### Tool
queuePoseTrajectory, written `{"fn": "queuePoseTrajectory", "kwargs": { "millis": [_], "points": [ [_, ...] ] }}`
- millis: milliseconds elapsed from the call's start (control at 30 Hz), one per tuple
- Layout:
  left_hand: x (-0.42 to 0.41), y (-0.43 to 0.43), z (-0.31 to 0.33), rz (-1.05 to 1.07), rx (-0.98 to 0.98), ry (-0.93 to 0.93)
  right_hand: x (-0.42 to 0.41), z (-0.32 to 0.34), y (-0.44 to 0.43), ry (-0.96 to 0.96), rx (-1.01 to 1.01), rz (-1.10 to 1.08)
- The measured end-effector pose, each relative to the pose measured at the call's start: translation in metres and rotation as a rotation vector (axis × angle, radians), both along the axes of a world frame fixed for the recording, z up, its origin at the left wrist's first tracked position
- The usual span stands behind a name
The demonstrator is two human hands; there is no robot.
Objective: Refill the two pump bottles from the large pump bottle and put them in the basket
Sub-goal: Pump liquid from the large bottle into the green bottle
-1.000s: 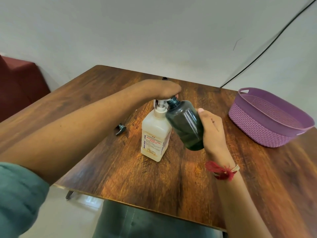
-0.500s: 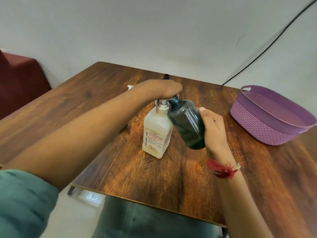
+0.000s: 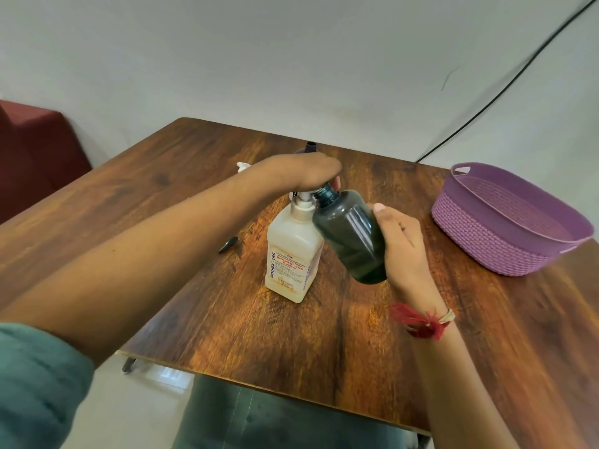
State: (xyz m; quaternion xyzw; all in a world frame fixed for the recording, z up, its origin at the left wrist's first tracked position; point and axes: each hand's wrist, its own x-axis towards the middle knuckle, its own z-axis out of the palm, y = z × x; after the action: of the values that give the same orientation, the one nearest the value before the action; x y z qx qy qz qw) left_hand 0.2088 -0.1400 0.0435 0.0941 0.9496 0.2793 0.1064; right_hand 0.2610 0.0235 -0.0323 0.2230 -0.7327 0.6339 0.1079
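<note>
The left hand [image 3: 306, 170] lies palm down on the pump head of the large pump bottle [image 3: 293, 251], fingers curled over the top and pressing it; the nozzle itself is hidden under the hand, so where exactly it points cannot be told. Just to the right, the right hand [image 3: 400, 244] is wrapped around the dark pump bottle [image 3: 351, 236], thumb on top, fingers behind its body, holding it off the table [image 3: 324, 335]. That bottle has no pump on it, and its long axis tilts up and to the left, so its open neck [image 3: 325, 193] sits right under the left hand's fingertips, touching or nearly touching the white bottle's collar. This is the relation that counts: the spout must empty into that narrow mouth, and any drift of the right hand would likely send liquid down the outside. The large bottle stands upright near the table's middle. The basket [image 3: 505, 241] waits well apart on the far right with nothing visible inside. A small dark piece [image 3: 228, 244] on the table to the left may be the removed pump; only 1 small bottle is clearly seen.
</note>
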Motion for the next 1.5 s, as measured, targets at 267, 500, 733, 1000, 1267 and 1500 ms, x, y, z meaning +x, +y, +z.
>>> {"fn": "queuePoseTrajectory", "kwargs": {
  "millis": [267,500,733,1000,1267,1500],
  "points": [
    [-0.007,0.002,0.003,-0.018,-0.034,0.009,-0.003,0.004,0.001,0.013,-0.013,0.017],
    [-0.002,0.004,0.006,-0.064,-0.184,0.05,0.001,0.001,0.001,-0.007,-0.019,0.016],
    [-0.001,0.002,-0.002,0.012,-0.054,0.063,0.003,-0.002,0.0,-0.01,-0.015,-0.002],
    [-0.001,0.004,0.008,-0.024,-0.08,0.037,0.003,0.006,0.0,-0.013,-0.004,-0.01],
    [-0.001,0.005,0.0,0.002,-0.07,0.048,0.006,-0.002,0.002,-0.034,-0.005,-0.027],
    [-0.003,0.003,0.008,0.019,-0.044,0.062,0.003,0.008,0.002,-0.006,-0.007,-0.018]
  ]
}}
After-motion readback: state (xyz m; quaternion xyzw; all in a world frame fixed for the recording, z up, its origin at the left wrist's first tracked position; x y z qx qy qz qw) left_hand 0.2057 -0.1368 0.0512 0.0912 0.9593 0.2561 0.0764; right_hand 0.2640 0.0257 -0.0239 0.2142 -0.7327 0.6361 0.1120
